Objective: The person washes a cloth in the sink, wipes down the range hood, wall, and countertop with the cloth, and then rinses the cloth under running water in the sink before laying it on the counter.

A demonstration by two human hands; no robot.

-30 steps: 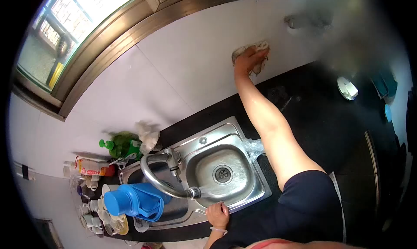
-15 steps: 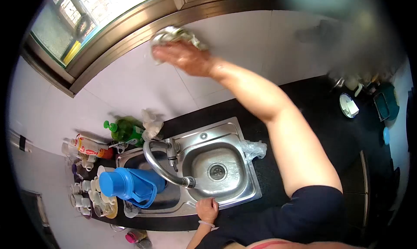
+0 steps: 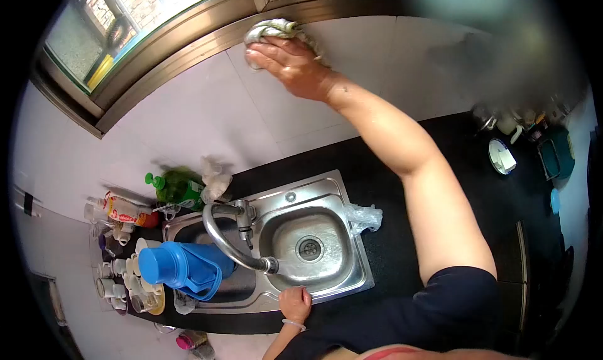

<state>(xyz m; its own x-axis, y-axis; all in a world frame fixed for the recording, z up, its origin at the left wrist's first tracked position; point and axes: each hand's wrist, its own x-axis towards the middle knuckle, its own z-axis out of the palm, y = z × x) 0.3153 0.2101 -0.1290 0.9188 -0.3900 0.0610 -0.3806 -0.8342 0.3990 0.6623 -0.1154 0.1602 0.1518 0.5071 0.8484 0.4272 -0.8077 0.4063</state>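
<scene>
My right hand (image 3: 295,66) is stretched up to the tiled wall (image 3: 207,102), its fingers pressing a crumpled, pale striped cloth (image 3: 273,28) against the tiles just under the window frame (image 3: 188,58). Low in the view, my left hand (image 3: 295,304) is closed and rests at the front rim of the steel sink (image 3: 326,292). Whether its fingers grip the rim or anything else is hidden. The curved faucet (image 3: 217,231) arches over the sink, and a blue thermos jug (image 3: 188,269) stands by the left basin.
A green soap bottle (image 3: 176,185), a red-labelled bottle (image 3: 125,210) and several cups (image 3: 116,289) crowd the left counter. A clear plastic bag (image 3: 364,218) lies on the sink's right edge. Farther right are a white dish (image 3: 501,156) and a dark green container (image 3: 556,156).
My right hand has slid the cloth to the right and slightly up along the wall below the window frame. My left hand stays at the sink's front rim.
</scene>
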